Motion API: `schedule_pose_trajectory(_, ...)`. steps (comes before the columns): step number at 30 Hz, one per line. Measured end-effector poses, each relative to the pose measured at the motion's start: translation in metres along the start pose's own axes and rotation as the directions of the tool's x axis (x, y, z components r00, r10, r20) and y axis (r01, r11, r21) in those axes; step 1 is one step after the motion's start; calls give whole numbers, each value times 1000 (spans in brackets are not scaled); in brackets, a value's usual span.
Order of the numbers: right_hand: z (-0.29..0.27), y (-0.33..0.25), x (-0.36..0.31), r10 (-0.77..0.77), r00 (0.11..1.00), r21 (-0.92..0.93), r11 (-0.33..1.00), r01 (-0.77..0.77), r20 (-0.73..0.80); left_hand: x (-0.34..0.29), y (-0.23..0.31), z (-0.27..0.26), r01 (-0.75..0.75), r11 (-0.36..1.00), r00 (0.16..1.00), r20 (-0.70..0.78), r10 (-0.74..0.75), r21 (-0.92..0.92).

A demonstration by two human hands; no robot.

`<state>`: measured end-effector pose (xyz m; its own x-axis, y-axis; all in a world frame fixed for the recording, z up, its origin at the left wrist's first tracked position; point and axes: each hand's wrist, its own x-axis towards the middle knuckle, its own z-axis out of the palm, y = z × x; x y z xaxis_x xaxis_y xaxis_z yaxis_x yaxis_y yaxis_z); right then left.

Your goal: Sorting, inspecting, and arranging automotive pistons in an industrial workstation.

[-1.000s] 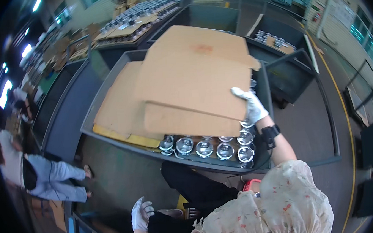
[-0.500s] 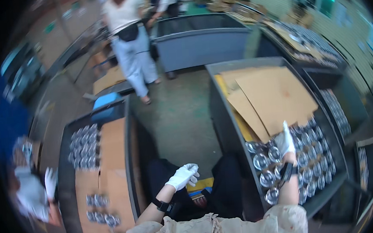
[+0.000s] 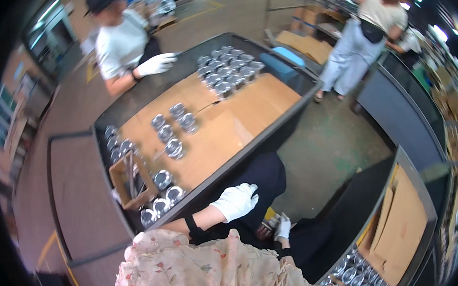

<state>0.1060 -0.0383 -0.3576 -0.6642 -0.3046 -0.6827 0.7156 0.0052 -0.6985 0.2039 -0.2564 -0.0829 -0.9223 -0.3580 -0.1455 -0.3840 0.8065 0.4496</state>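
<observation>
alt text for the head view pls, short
A person in white gloves holds the left hand open beside the edge of a dark tray table lined with cardboard and shiny metal cans; the right hand hangs lower, over the floor. Two other people stand at nearby tables.

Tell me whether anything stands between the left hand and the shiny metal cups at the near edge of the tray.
Nothing visible does. The left hand, gloved in white, hangs just outside the tray's dark rim. The nearest metal cups lie inside that rim on the cardboard sheet, with only the low rim between. A small cardboard box stands beyond them.
</observation>
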Motion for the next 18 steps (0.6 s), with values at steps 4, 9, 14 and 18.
schedule_pose_trajectory(4, -17, -24, -4, 50, 995, 49, 997, -55, 84, -55, -3, -61, 176, 984, 981, -77, -176, -4)
schedule_pose_trajectory(9, -27, -16, 14, 173, 975, 95, 978, -187, 137, -130, -46, -140, 245, 937, 965, -155, -211, 250)
schedule_pose_trajectory(14, -18, -10, 17, 130, 987, -20, 991, -129, 99, -151, -69, -217, 362, 859, 921, 7, -390, 362)
schedule_pose_trajectory(18, -12, -16, 11, 109, 989, -156, 983, -93, 98, -144, -169, -173, 352, 850, 922, 11, -387, 392)
